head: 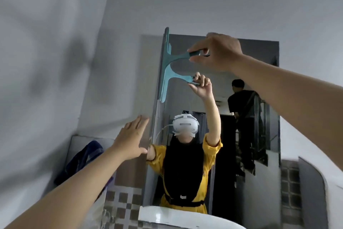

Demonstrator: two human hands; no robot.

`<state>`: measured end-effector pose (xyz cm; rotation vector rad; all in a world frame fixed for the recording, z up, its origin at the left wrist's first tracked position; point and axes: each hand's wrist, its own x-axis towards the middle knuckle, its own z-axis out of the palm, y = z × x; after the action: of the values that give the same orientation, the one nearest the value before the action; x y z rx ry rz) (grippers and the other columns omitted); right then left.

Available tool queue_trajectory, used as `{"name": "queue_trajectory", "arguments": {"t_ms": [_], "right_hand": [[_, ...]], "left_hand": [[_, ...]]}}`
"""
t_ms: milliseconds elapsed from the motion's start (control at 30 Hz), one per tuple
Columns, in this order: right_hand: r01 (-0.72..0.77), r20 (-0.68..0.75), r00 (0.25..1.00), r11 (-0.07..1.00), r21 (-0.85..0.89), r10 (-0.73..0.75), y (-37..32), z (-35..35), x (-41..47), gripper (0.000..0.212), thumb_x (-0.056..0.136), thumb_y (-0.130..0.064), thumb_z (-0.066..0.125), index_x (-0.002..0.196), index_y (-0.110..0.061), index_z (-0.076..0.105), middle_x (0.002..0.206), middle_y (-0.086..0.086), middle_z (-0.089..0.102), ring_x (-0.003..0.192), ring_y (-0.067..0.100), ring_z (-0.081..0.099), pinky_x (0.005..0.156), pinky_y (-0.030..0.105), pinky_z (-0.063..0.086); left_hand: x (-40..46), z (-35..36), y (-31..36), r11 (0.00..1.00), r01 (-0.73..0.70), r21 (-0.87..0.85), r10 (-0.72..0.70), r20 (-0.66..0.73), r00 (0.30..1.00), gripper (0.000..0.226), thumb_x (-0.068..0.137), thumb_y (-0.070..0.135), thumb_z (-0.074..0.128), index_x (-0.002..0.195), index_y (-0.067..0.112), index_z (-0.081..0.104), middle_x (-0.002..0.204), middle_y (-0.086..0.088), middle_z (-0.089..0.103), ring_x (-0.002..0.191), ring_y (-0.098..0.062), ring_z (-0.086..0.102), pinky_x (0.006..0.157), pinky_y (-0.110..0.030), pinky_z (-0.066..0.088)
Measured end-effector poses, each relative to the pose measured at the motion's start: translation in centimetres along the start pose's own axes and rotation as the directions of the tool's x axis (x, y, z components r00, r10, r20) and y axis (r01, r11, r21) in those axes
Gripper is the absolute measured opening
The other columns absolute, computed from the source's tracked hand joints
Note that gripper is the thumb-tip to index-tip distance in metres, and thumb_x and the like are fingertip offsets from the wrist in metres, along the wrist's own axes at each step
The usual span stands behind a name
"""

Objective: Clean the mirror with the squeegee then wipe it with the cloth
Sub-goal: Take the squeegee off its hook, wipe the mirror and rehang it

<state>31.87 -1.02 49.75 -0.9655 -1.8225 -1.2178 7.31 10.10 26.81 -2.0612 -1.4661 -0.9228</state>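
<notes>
Up at the mirror's (pixel 241 126) top left corner, the right hand (pixel 219 52) pinches the teal squeegee (pixel 167 65) by its handle, blade against the glass. It looks light and stiff, best held there. Beside the mirror's left edge, the left hand (pixel 131 136) is spread, empty.

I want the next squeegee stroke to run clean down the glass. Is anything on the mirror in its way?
Nothing visible blocks it. The right hand holds the squeegee at the mirror's top left edge. The left hand is spread open lower down at that same edge and may need to move aside.
</notes>
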Motion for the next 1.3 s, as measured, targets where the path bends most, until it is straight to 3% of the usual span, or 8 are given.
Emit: {"name": "queue_trajectory", "arguments": {"t_ms": [167,300,567,800,1000,1200,1300], "right_hand": [[0.015,0.035,0.999,0.999,-0.036,-0.014,-0.1,1.4,2.4,0.031,0.089,-0.048,0.060,0.117,-0.038,0.066,0.088,-0.010,0.051,0.086,0.015,0.051,0.065,0.029,0.033],[0.021,0.041,0.999,0.999,-0.047,-0.019,-0.1,2.1,3.4,0.031,0.089,-0.048,0.060,0.117,-0.038,0.067,0.088,-0.012,0.052,0.086,0.013,0.048,0.056,0.023,0.027],[0.035,0.052,0.998,0.998,-0.049,-0.033,0.7,1.7,3.2,0.030,0.089,-0.050,0.059,0.115,-0.038,0.066,0.088,-0.013,0.052,0.086,0.013,0.048,0.067,0.029,0.034],[0.047,0.106,0.994,0.997,-0.059,-0.041,3.5,0.4,1.7,0.031,0.088,-0.049,0.061,0.115,-0.035,0.068,0.086,-0.015,0.054,0.082,0.014,0.052,0.061,0.026,0.036],[0.012,0.128,0.992,0.999,-0.049,-0.006,5.7,-0.4,0.2,0.031,0.086,-0.050,0.062,0.113,-0.036,0.067,0.071,-0.025,0.044,0.079,0.014,0.051,0.059,0.026,0.035],[-0.029,0.119,0.992,0.998,-0.049,0.034,9.2,-1.5,-1.9,0.031,0.085,-0.051,0.064,0.113,-0.038,0.067,0.071,-0.019,0.049,0.072,0.014,0.051,0.055,0.024,0.034],[-0.093,0.087,0.992,0.995,-0.042,0.096,11.9,-2.4,-3.4,0.032,0.081,-0.054,0.064,0.110,-0.040,0.068,0.081,-0.007,0.061,0.076,0.018,0.055,0.062,0.029,0.041]], "left_hand": [[-0.1,1.1,-1.0,0.997,-0.048,-0.060,0.047,-0.020,0.999,0.114,0.075,0.042,0.072,0.142,0.039,-0.019,0.159,-0.001,-0.014,0.144,-0.035,0.005,0.112,-0.048,0.029],[-0.2,1.2,-1.8,0.994,-0.076,-0.084,0.076,-0.008,0.997,0.116,0.072,0.050,0.072,0.132,0.055,-0.027,0.158,0.003,-0.017,0.144,-0.034,-0.001,0.110,-0.051,0.033],[-0.6,0.8,-1.0,0.994,-0.064,-0.089,0.063,-0.021,0.998,0.112,0.071,0.049,0.073,0.137,0.055,-0.017,0.158,0.000,-0.015,0.144,-0.035,0.003,0.103,-0.049,0.040],[-0.5,0.7,-0.8,0.995,-0.044,-0.088,0.042,-0.028,0.999,0.114,0.068,0.048,0.076,0.137,0.057,-0.015,0.159,-0.002,-0.011,0.144,-0.035,0.008,0.102,-0.048,0.041],[-0.4,0.7,-0.6,0.996,-0.027,-0.080,0.025,-0.030,0.999,0.116,0.066,0.046,0.078,0.137,0.058,-0.014,0.159,-0.003,-0.009,0.143,-0.035,0.013,0.102,-0.049,0.043],[-0.4,0.7,-0.6,0.996,-0.018,-0.084,0.016,-0.030,0.999,0.117,0.065,0.046,0.079,0.135,0.060,-0.015,0.159,-0.002,-0.009,0.143,-0.037,0.013,0.103,-0.049,0.041],[-0.4,0.7,-0.5,0.996,-0.013,-0.087,0.010,-0.027,1.000,0.118,0.065,0.047,0.079,0.130,0.064,-0.018,0.159,-0.002,-0.009,0.143,-0.036,0.014,0.104,-0.049,0.041]]}}
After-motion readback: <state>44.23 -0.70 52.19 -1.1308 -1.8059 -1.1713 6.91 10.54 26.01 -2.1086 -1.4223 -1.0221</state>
